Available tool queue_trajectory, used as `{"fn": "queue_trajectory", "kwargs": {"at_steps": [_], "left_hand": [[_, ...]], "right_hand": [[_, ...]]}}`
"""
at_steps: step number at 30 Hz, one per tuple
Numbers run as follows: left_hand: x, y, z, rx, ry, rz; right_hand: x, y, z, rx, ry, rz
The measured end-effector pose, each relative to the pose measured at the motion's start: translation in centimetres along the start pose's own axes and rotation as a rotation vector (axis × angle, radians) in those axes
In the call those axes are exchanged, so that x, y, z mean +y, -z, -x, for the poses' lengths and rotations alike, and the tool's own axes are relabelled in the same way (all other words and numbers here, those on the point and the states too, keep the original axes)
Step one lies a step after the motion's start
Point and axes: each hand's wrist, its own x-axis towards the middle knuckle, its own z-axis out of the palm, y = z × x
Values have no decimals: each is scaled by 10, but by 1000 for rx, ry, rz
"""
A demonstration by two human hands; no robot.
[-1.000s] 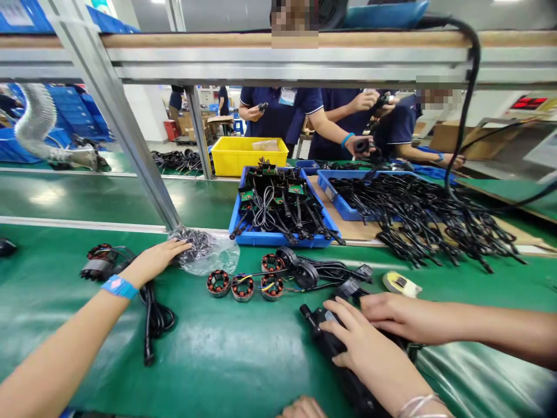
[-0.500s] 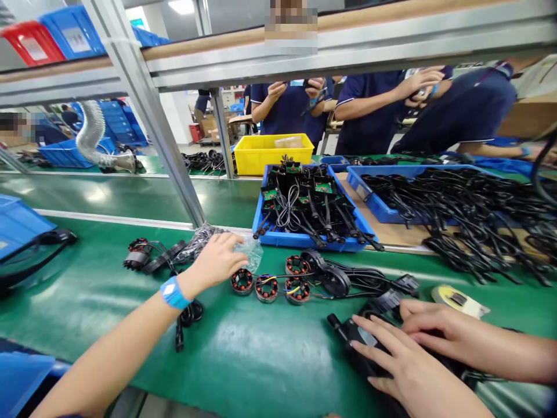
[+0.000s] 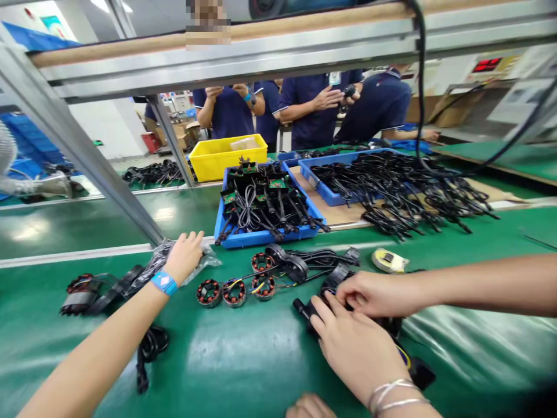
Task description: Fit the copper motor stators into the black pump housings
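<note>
My left hand (image 3: 186,255), with a blue wristband, reaches to the far side of the bench, its fingers stretched over a crinkled clear plastic bag (image 3: 209,258). Beside the bag, to the left, lie a wound motor stator (image 3: 82,293) and a black cable coil (image 3: 153,343). Several ring-shaped stators with copper windings (image 3: 234,294) sit right of my hand, some wired to black housings (image 3: 292,266). Only a few bent fingers of my right hand (image 3: 310,406) show at the bottom edge; whether they hold anything is hidden.
A co-worker's two hands (image 3: 359,342) handle a black part at right, near a yellow-and-white tape measure (image 3: 389,261). Behind stand a blue tray (image 3: 261,238) of circuit boards, another blue tray (image 3: 333,197) of cables and a yellow bin (image 3: 226,159). A metal post (image 3: 108,174) rises left.
The view has swung right, so the bench things sit further left. My left hand has shifted slightly away over the bag. More of my right hand shows at the bottom.
</note>
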Motion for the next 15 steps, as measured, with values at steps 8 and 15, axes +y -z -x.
{"fn": "queue_trajectory", "kwargs": {"at_steps": [8,15], "left_hand": [[10,-3,-9,45,14,-2],[6,-12,3,147,36,42]], "right_hand": [[-20,13,10,-280,-233,56],[-9,5,6,-236,-27,136]]}}
